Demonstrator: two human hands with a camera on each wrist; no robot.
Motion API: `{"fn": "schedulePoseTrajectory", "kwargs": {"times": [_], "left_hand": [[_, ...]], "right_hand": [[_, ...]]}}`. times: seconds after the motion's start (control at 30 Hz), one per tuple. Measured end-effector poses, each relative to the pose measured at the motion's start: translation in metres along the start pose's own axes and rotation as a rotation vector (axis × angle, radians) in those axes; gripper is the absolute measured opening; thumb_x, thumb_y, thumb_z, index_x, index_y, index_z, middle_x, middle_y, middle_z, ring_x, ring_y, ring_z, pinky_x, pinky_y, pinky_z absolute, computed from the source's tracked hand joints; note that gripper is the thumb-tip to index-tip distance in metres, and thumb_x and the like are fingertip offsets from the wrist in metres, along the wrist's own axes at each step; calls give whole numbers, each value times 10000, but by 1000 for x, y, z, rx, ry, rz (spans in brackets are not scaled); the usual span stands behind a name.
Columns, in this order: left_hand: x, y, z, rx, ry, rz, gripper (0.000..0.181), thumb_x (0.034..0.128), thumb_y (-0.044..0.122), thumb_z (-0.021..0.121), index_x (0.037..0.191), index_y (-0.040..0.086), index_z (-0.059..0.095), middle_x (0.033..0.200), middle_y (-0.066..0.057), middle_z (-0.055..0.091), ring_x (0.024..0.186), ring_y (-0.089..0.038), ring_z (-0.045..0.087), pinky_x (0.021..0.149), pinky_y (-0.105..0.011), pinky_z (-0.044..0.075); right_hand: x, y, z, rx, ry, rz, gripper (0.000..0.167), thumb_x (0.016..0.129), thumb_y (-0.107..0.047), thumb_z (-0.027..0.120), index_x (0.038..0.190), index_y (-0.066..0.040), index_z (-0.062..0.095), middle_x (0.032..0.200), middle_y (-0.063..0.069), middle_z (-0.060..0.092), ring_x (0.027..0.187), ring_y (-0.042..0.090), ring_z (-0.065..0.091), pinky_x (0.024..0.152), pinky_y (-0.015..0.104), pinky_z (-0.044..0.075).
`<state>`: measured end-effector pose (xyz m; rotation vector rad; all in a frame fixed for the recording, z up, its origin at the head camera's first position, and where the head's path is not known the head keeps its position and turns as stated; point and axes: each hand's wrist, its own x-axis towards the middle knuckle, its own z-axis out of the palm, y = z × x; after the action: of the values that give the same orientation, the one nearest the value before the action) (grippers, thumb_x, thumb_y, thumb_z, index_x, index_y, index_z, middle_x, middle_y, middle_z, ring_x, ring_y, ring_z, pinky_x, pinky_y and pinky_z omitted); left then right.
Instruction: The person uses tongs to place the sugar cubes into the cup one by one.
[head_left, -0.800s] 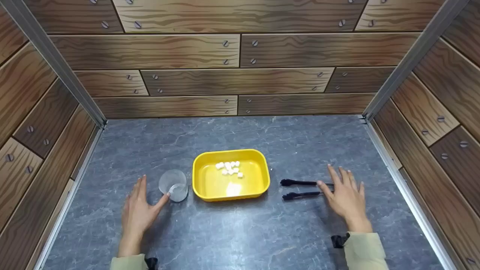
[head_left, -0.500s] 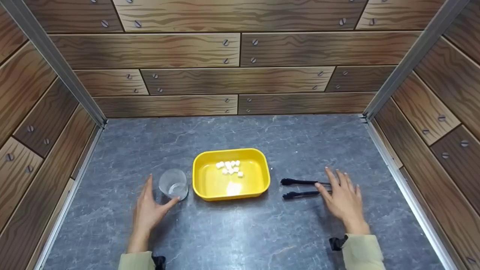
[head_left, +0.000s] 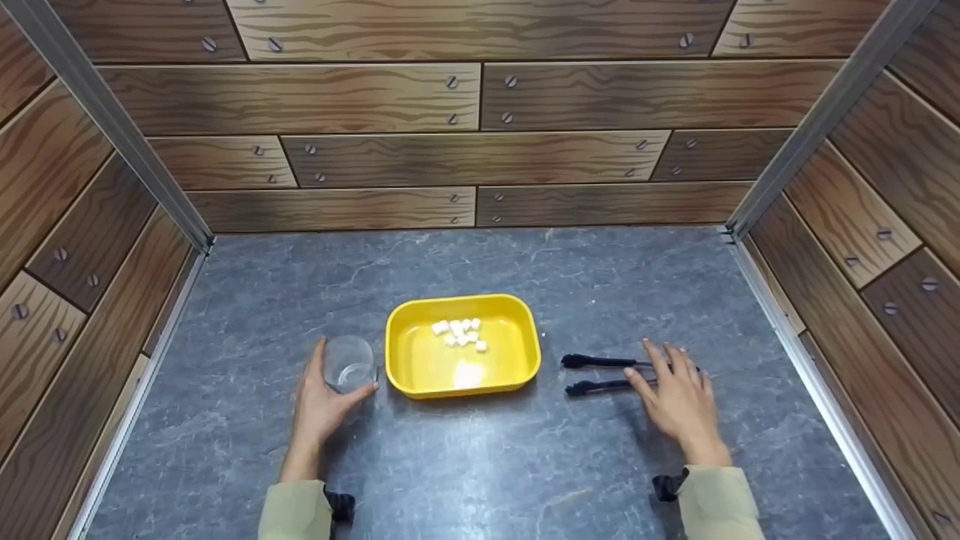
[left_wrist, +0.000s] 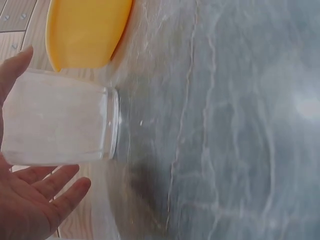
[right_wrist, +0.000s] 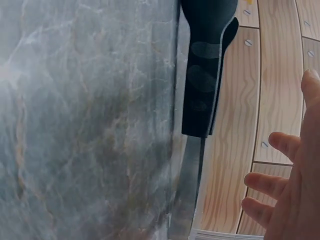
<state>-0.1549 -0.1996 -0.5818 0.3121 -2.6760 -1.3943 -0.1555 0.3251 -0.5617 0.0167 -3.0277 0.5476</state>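
Observation:
My left hand (head_left: 321, 409) is beside a clear cup (head_left: 349, 364), thumb at its near right and fingers along its left. In the left wrist view the cup (left_wrist: 60, 120) stands upright on the table, with the fingers (left_wrist: 70, 197) spread and apart from its wall. Over a pair of tongs (head_left: 600, 361) with black tips and metal arms hovers my right hand (head_left: 679, 405), fingers extended. From the right wrist, the tongs (right_wrist: 202, 75) lie on the table and the fingers (right_wrist: 267, 185) do not touch them. The hand hides part of the tongs in the head view.
A yellow tray (head_left: 463, 386) sits mid-table between the hands, holding several small white cubes (head_left: 457, 328). The grey marbled table (head_left: 480, 465) is enclosed by wood-patterned walls (head_left: 472, 161) at the back and sides.
My left hand has moved right and forward until its fingers and thumb flank the cup. My right hand has shifted slightly left over the tongs. Cup, tray and tongs have stayed put.

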Motion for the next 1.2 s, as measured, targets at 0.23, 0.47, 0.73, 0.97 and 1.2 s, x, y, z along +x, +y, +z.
{"fn": "schedulePoseTrajectory", "kwargs": {"times": [0.23, 0.47, 0.73, 0.97, 1.2], "left_hand": [[6, -2, 3, -53, 34, 6, 1092, 688, 349, 903, 1534, 74, 270, 1538, -225, 308, 1386, -403, 309, 1104, -557, 290], [6, -3, 4, -76, 54, 20, 1055, 681, 301, 909, 1516, 74, 305, 1494, -231, 374, 1344, -413, 369, 1082, -553, 326], [8, -4, 4, -69, 50, 15, 1045, 684, 322, 904, 1512, 80, 314, 1465, -218, 419, 1333, -403, 386, 1076, -548, 338], [8, -5, 5, -74, 52, 12, 1032, 682, 321, 904, 1504, 80, 328, 1457, -222, 427, 1324, -402, 399, 1071, -545, 346], [7, -7, 4, -88, 33, 16, 1026, 703, 339, 894, 1511, 87, 314, 1449, -230, 435, 1321, -409, 401, 1056, -564, 355]], "right_hand": [[6, 8, 5, -20, -41, 5, 779, 947, -689, 372, 1524, -166, 363, 1531, 271, 247, 1398, 508, 174, 1061, 731, 103], [13, 16, 8, -19, -96, 12, 903, 872, -748, 464, 1526, -137, 346, 1503, 312, 239, 1381, 531, 174, 1054, 736, 102], [16, 26, 5, -5, -136, 6, 905, 843, -661, 621, 1522, -129, 346, 1471, 345, 241, 1334, 557, 219, 1047, 734, 123], [16, 32, 6, -22, -135, 22, 819, 870, -508, 692, 1513, -122, 362, 1400, 365, 294, 1257, 557, 299, 990, 712, 269], [13, 33, 9, -11, -117, 45, 732, 878, -422, 723, 1449, -57, 447, 1304, 336, 374, 1168, 500, 375, 903, 662, 353]]}}
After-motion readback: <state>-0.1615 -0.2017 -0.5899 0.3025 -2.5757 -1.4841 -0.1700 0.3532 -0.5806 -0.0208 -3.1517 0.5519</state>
